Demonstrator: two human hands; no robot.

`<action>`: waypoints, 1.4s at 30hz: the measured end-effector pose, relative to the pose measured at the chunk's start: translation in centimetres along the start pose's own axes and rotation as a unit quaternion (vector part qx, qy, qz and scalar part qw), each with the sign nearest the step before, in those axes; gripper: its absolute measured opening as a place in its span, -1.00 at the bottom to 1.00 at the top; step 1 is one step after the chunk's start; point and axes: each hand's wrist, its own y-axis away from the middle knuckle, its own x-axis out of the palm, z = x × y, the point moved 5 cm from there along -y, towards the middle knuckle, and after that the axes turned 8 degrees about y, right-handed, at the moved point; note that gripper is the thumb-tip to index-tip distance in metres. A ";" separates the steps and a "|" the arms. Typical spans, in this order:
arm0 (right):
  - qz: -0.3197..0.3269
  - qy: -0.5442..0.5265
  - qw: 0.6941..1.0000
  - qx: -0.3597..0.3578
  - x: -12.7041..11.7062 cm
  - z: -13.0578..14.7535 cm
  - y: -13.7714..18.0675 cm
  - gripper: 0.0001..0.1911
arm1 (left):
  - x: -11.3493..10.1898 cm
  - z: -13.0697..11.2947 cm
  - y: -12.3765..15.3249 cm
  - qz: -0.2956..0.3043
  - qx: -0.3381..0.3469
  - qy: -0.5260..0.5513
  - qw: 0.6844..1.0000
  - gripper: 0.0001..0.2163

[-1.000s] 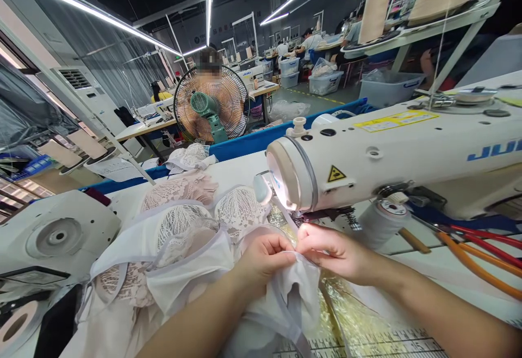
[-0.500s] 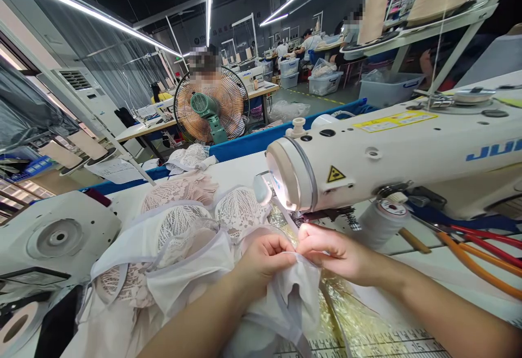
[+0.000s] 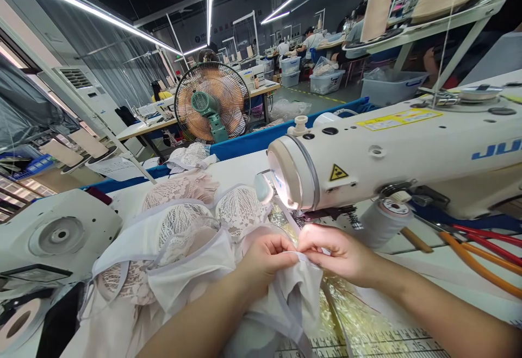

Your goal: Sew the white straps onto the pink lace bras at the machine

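Your left hand (image 3: 265, 257) and right hand (image 3: 340, 252) each pinched shut on the trimmed edge of the white garment (image 3: 299, 293), just in front of the sewing machine (image 3: 391, 157). Your fingertips hid the seam itself, and the needle was lost in glare.

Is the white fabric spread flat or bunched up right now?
Bunched. The left hand and right hand pinch the edge of the white fabric between them; the rest droops in folds below.

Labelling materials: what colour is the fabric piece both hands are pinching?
The fabric is white, pale greyish along its bound edge; the head view shows it.
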 end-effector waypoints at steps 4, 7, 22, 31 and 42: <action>-0.054 0.005 0.998 0.031 0.1 -0.4 0.0 -0.87 | -0.2 0.4 -0.2 -0.017 -0.018 0.020 1.000 -0.74; -0.062 0.008 0.998 0.026 0.2 -0.4 -0.1 -0.89 | -0.3 0.6 -0.3 -0.023 -0.037 0.048 0.998 -0.77; -0.037 0.036 0.995 0.080 0.5 0.0 0.1 -0.84 | -0.4 0.2 -0.3 -0.055 0.027 -0.027 0.998 -0.81; -0.052 0.105 0.992 0.048 0.1 1.7 0.8 -0.78 | -0.3 0.1 -0.1 -0.063 0.057 -0.095 0.992 -0.86; -0.249 0.220 0.938 -0.100 -0.7 6.2 2.8 -0.81 | 0.5 0.0 0.5 -0.025 0.074 -0.101 0.992 -0.83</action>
